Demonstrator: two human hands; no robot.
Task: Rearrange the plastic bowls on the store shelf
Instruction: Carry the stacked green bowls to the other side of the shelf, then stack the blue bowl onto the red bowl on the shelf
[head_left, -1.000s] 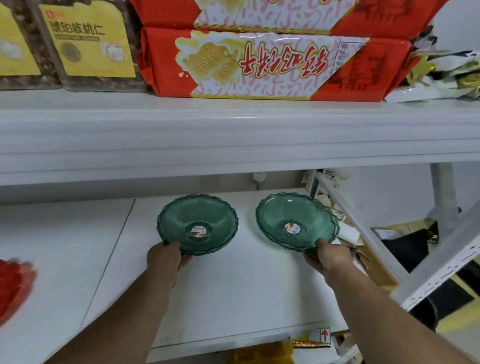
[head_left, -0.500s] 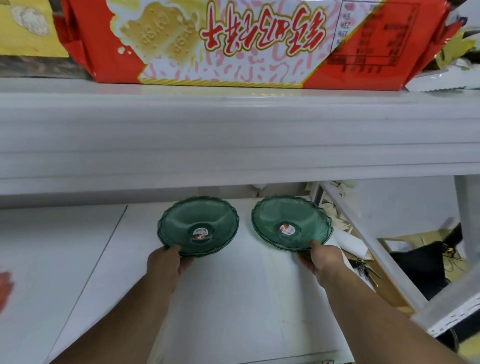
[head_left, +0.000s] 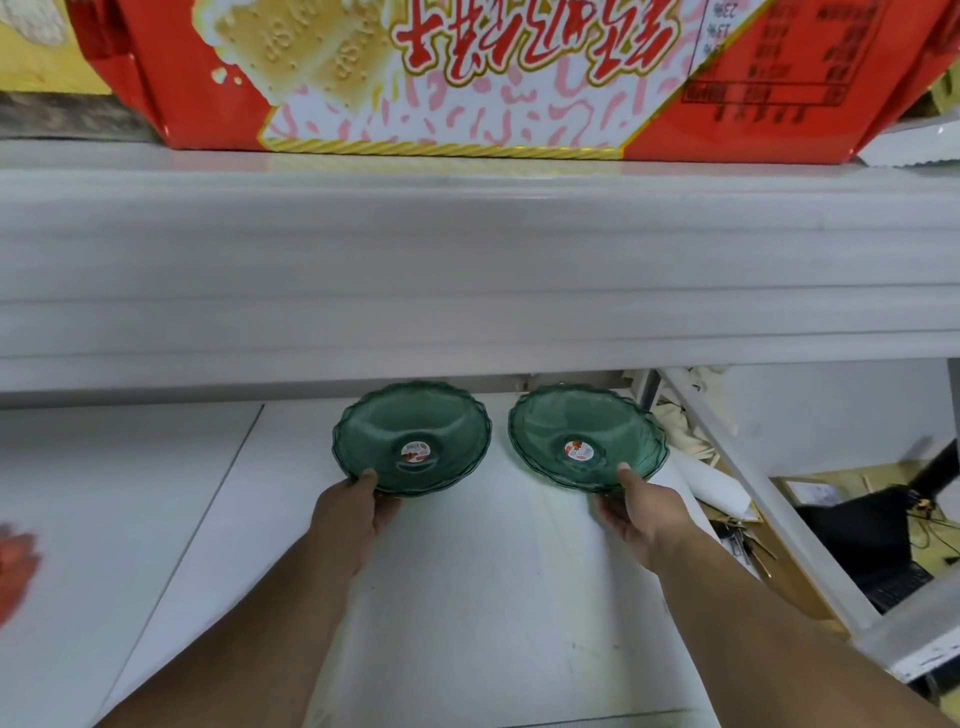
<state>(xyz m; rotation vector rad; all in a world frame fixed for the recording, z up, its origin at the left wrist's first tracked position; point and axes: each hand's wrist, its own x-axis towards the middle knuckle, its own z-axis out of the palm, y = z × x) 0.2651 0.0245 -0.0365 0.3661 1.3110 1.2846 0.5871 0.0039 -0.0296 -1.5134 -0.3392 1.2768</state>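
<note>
Two translucent green plastic bowls with scalloped rims sit side by side on the white lower shelf (head_left: 467, 597). Each has a small round sticker in its centre, and each looks like a short stack. My left hand (head_left: 353, 512) grips the near rim of the left bowl (head_left: 410, 426), thumb on top. My right hand (head_left: 641, 506) grips the near rim of the right bowl (head_left: 582, 423) the same way. The right bowl is tilted slightly toward me. A narrow gap separates the two bowls.
The upper shelf's thick white edge (head_left: 467, 270) overhangs just above the bowls. A large red biscuit pack (head_left: 467, 78) lies on it. A red object (head_left: 15, 566) is blurred at the far left. To the right, a white shelf frame (head_left: 753, 493) and clutter below it.
The view has moved closer and tilted up, so the bowls sit nearer the overhanging shelf edge. Both hands keep their grips on the bowls' near rims; the bowls have shifted slightly back.
</note>
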